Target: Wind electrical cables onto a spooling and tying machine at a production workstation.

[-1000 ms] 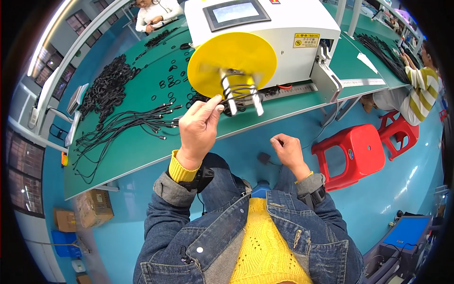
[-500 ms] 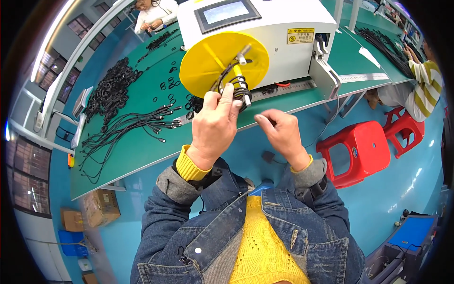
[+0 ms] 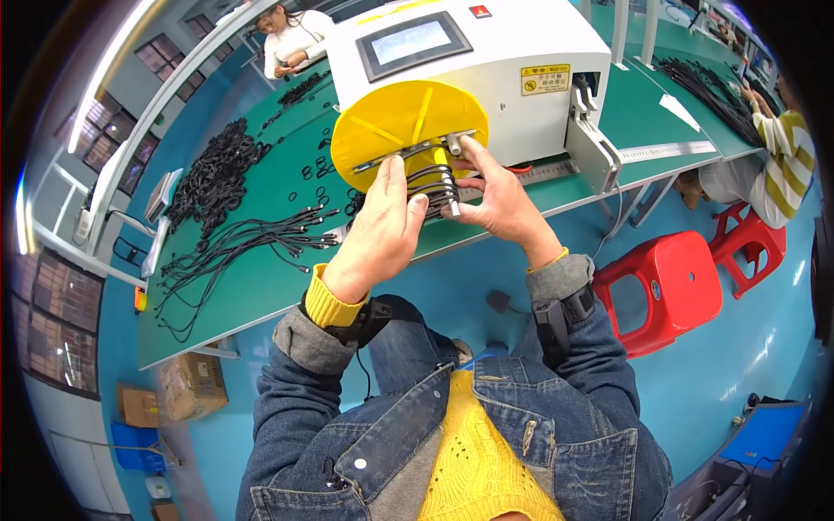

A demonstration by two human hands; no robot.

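Observation:
A round yellow disc (image 3: 365, 130) with metal pegs stands at the front of a white machine (image 3: 512, 52). Black cable (image 3: 430, 187) is wound in several loops around the pegs, in front of the disc. My left hand (image 3: 380, 230) holds the left side of this coil, its fingers pointing up toward the disc and its thumb at the loops. From the right, my right hand (image 3: 506, 201) grips the coil, fingers bent around the upper peg and thumb low near the peg's end. The palm sides of both hands are partly hidden.
On the green table (image 3: 261, 308) at left lie a bundle of black cables (image 3: 234, 252), a heap of coiled cables (image 3: 213, 178) and small black rings. Red stools (image 3: 669, 286) stand at right. Two people work across and beside the table. Cardboard boxes (image 3: 193, 386) sit at lower left.
My right hand has moved up and left onto the coil. My left hand has shifted down and left along it. The disc has turned, and its pegs now sit differently.

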